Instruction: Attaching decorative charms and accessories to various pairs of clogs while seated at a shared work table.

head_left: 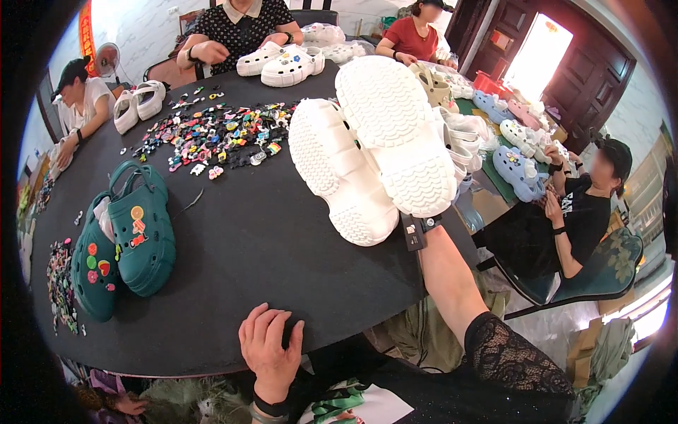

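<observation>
A pair of white clogs [397, 131] is held up over the right part of the black table [275, 240], with the patterned soles turned toward me. My right forearm [450, 275] reaches up to them; the hand itself is hidden behind the clogs and a black tag [413, 233] hangs at the wrist. My left hand [270, 345] rests on the table's near edge, its fingers stretched and holding nothing. To the left stands a pair of dark green clogs [145, 240] with colourful charms. Beyond them, many small shoe charms [219, 134] lie in a loose heap.
More charms [62, 286] lie by the left edge. White clogs stand far left [138, 106] and at the back [291, 65]. Several people sit around the table. At right, a person in black [586, 205] handles blue clogs [519, 173] at a green table crowded with footwear.
</observation>
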Tool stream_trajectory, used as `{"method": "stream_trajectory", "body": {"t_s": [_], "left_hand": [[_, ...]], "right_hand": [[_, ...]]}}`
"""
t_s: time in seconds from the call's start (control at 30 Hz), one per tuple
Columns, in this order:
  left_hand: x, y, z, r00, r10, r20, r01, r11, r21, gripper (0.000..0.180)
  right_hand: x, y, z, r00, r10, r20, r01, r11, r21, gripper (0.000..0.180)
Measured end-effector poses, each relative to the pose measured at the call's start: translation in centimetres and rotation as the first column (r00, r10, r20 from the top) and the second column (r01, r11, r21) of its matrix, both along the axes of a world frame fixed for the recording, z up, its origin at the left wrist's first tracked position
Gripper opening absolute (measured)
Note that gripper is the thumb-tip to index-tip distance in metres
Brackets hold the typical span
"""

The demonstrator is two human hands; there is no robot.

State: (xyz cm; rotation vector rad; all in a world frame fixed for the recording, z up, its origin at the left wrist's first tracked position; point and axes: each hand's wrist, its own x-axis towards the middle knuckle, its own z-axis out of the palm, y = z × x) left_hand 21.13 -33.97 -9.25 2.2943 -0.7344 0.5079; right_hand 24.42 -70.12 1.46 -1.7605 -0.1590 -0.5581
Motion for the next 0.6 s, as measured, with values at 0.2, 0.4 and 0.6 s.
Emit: {"method": "stream_trajectory", "body": {"t_s": [0.2,0.4,0.6], "left_hand": [[-0.1,0.3,0.0,1.000,-0.009,-0.013,0.009,1.000,-0.010,0.025],[0.1,0.2,0.3,0.999,-0.025,-0.036,0.021,0.996,-0.092,0.023],[-0.1,2.3,-0.4,0.927,-0.167,-0.336,-0.077,0.791,-0.607,0.099]], "right_hand": [[0.3,1.6,0.6,1.000,0.006,-0.009,-0.007,0.997,-0.078,0.031],[1.6,4.6,0.2,0.998,0.052,-0.021,-0.054,0.991,-0.119,0.030],[2.6,8.4,0.3,0.992,0.122,0.010,-0.121,0.987,-0.108,0.030]]}}
